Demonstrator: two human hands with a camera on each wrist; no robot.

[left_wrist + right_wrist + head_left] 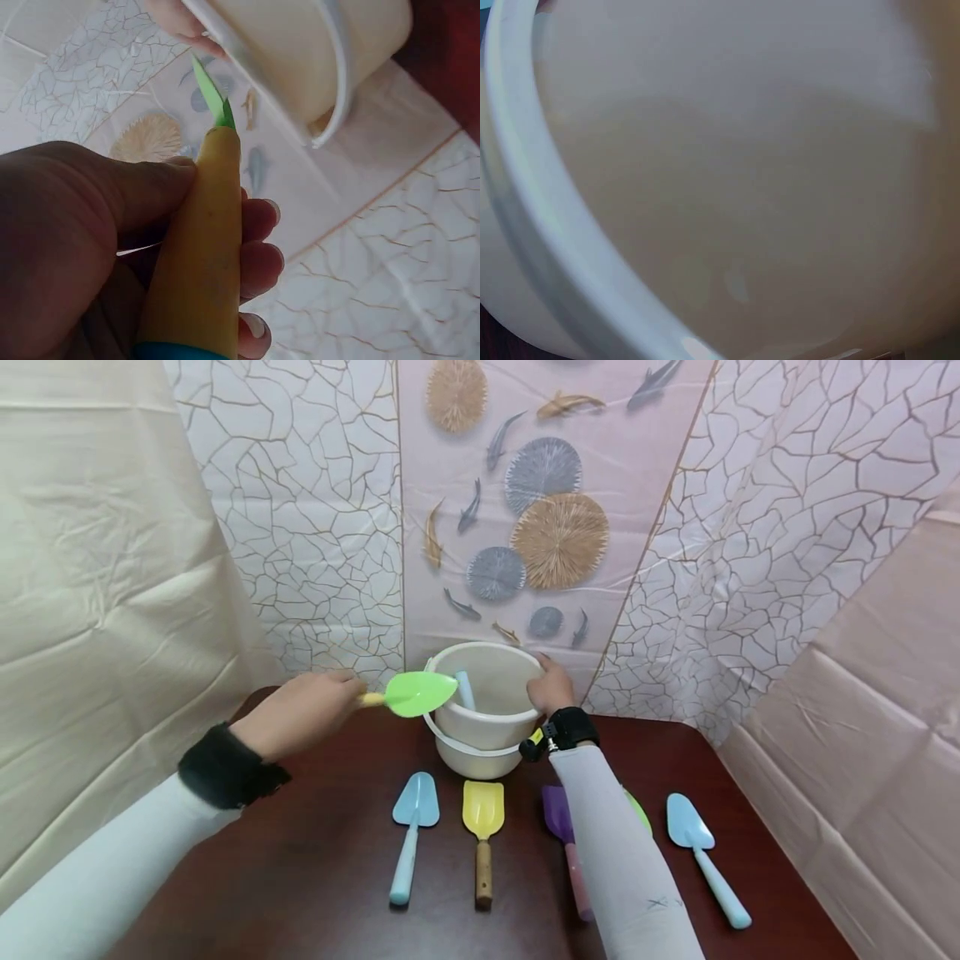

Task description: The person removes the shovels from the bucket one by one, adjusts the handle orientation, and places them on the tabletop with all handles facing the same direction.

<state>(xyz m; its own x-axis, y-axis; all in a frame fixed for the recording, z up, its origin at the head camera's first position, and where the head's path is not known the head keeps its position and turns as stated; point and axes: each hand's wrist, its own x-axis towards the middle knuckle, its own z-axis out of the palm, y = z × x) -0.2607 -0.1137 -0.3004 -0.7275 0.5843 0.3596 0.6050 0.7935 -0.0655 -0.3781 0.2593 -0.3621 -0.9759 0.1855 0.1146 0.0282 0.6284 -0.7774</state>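
Observation:
My left hand (311, 710) grips the yellow handle (206, 247) of a toy shovel with a green blade (422, 693). The blade is held level at the left rim of a cream bucket (491, 732), overlapping it in the head view. A light blue handle (466, 691) leans inside the bucket. My right hand (552, 685) holds the bucket's right rim; some of its fingers are hidden. The right wrist view is filled by the bucket's inner wall (735, 187) and pale rim. In the left wrist view, a white bail (343, 67) crosses the bucket's side.
On the dark red table (315, 860) lie a light blue shovel (416, 802), a yellow shovel (483, 810) with a wooden handle, a purple shovel (557, 814) and another blue shovel (688, 822). My right forearm partly covers a green piece (639, 810). Patterned cloth (322, 527) hangs behind.

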